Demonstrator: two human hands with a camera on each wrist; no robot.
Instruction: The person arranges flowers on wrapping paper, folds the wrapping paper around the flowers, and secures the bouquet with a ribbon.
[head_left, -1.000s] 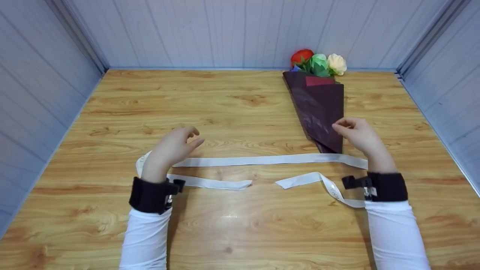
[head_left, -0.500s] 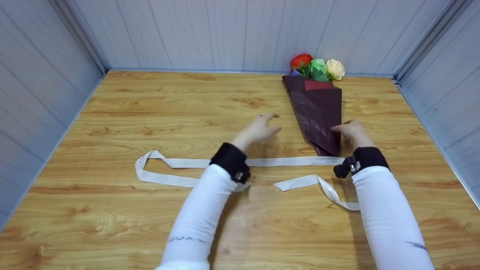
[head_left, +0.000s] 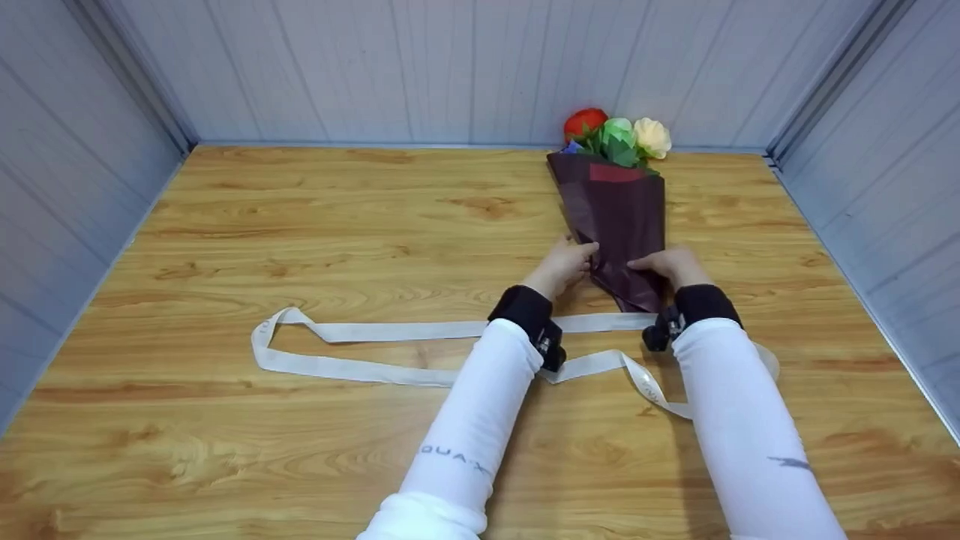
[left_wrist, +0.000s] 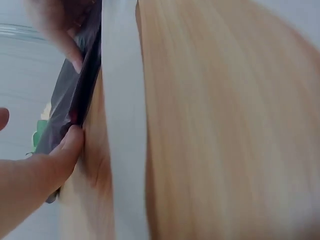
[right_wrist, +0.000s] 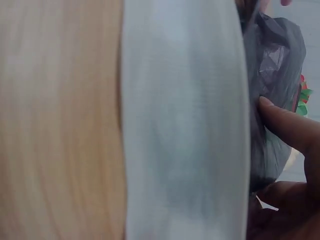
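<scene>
A bouquet (head_left: 619, 210) in dark plum wrapping paper lies at the right back, with red, green and cream flowers at its far end. My left hand (head_left: 562, 266) holds the left edge of its lower part, thumb over the paper. From the other side my right hand (head_left: 675, 266) grips the wrap; in the right wrist view its thumb (right_wrist: 282, 120) lies on the paper and the fingers are bent below. A white ribbon (head_left: 405, 331) runs flat across the table just in front of the bouquet's narrow end. My forearms cover parts of it.
The ribbon loops back at the left, and a twisted end of it (head_left: 646, 381) passes beneath my right forearm. Pale panel walls (head_left: 435, 67) stand behind and on both sides of the wooden table (head_left: 300, 225).
My left hand has swung from the table's left side over to the bouquet and taken hold of it. My right hand has come in from above the wrap's right edge and now grips it.
</scene>
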